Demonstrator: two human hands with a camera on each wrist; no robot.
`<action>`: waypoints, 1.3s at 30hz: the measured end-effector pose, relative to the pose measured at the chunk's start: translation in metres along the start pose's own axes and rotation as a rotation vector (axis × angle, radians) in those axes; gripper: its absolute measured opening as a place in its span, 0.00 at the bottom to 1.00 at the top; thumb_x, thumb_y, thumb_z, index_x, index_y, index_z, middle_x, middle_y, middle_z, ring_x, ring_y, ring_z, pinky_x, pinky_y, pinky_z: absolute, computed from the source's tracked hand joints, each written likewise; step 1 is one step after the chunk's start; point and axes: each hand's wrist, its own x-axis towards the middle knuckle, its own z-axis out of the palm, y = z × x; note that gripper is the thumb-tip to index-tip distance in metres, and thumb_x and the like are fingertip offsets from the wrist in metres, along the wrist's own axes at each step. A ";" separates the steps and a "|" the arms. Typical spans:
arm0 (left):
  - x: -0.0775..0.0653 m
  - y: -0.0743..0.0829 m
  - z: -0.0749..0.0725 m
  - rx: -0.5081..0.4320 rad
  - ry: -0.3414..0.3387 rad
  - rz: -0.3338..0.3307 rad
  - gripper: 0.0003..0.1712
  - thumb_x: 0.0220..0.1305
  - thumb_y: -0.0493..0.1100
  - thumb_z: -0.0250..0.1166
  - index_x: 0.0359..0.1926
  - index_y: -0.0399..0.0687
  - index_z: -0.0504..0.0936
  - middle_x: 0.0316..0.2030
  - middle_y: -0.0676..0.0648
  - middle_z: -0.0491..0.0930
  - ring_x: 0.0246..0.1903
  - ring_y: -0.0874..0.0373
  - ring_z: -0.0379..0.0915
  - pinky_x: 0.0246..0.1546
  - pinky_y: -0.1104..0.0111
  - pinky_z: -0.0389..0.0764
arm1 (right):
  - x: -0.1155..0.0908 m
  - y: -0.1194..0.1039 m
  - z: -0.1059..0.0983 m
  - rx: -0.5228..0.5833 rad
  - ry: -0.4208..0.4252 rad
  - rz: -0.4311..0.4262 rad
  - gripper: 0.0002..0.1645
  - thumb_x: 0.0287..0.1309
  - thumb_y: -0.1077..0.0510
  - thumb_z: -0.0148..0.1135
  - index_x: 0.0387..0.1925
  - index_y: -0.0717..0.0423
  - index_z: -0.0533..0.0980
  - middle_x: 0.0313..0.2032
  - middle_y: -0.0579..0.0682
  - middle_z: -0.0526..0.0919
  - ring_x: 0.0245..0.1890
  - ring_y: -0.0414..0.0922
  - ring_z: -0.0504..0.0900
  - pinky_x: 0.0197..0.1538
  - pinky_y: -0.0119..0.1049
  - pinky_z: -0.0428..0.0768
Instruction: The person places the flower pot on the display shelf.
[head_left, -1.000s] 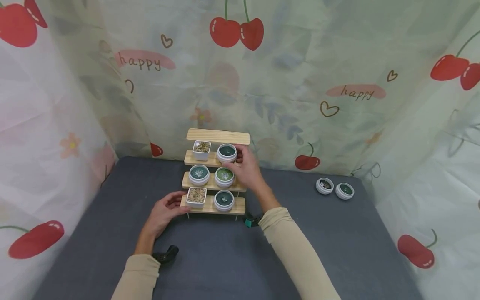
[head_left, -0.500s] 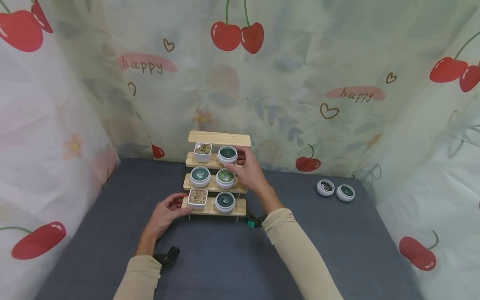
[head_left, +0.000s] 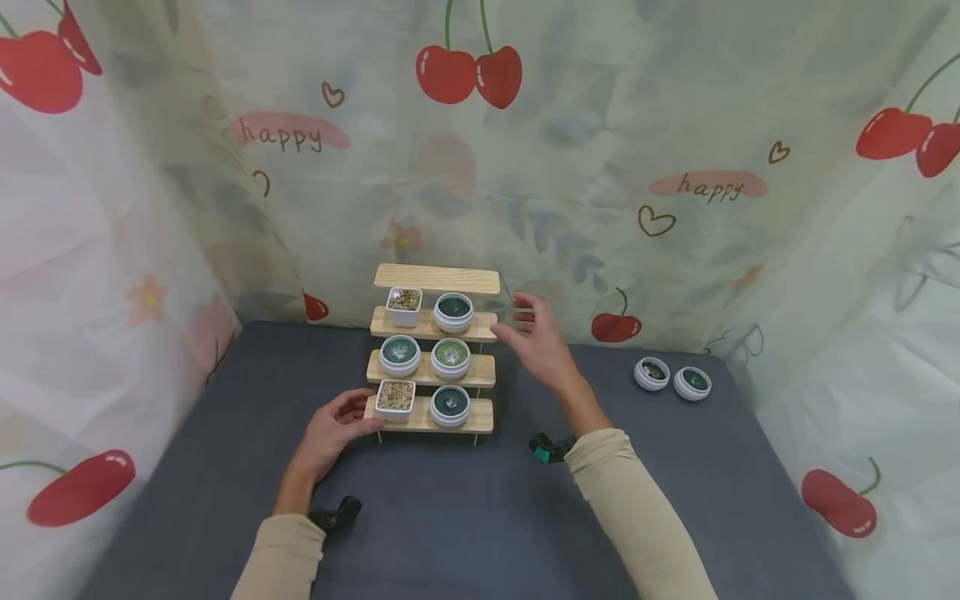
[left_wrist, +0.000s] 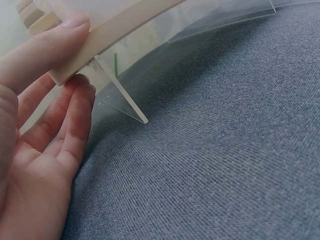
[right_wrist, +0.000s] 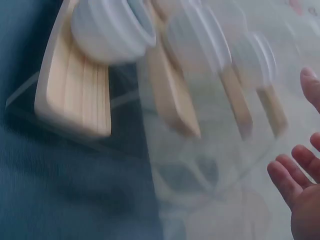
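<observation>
Pale wooden stand (head_left: 437, 278) with four steps, near the back edge of the desk (head_left: 450, 517).
Its corners are rounded; its three lower steps carry six white pots (head_left: 451, 403): two square with grainy filling, four round with greenish surfaces. The left hand (head_left: 330, 435) pinches the lowest step's left end; the right hand (head_left: 542, 346), beside the stand, holds nothing, thumb and fingers apart. Two more round pots (head_left: 692, 383) are near the desk's back right corner.

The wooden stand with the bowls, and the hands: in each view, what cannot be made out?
Head view: exact filling of the square bowls, too small.
Left wrist: stand, cut off by the top edge.
Right wrist: round bowls, blurred; right hand, cut off by the right edge.
</observation>
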 end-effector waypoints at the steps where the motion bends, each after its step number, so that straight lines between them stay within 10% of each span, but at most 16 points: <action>1: 0.000 0.000 0.000 -0.002 -0.001 -0.001 0.43 0.55 0.49 0.80 0.69 0.48 0.72 0.61 0.40 0.75 0.51 0.62 0.77 0.48 0.76 0.80 | -0.002 0.003 -0.005 -0.018 0.012 0.006 0.44 0.65 0.45 0.68 0.74 0.54 0.59 0.71 0.58 0.66 0.69 0.56 0.70 0.71 0.52 0.71; 13: -0.001 0.001 0.000 0.002 -0.005 0.006 0.43 0.55 0.49 0.80 0.69 0.48 0.72 0.61 0.40 0.75 0.51 0.61 0.77 0.48 0.76 0.80 | -0.031 0.059 -0.061 -0.199 0.124 -0.009 0.48 0.61 0.42 0.72 0.73 0.57 0.61 0.67 0.61 0.65 0.67 0.59 0.70 0.70 0.56 0.71; 39: 0.003 -0.005 -0.001 -0.008 -0.004 0.007 0.42 0.55 0.48 0.80 0.69 0.48 0.72 0.60 0.39 0.76 0.51 0.61 0.77 0.48 0.75 0.80 | -0.063 0.152 -0.143 -0.353 0.424 0.238 0.55 0.58 0.46 0.74 0.76 0.62 0.56 0.71 0.68 0.60 0.72 0.64 0.61 0.73 0.60 0.62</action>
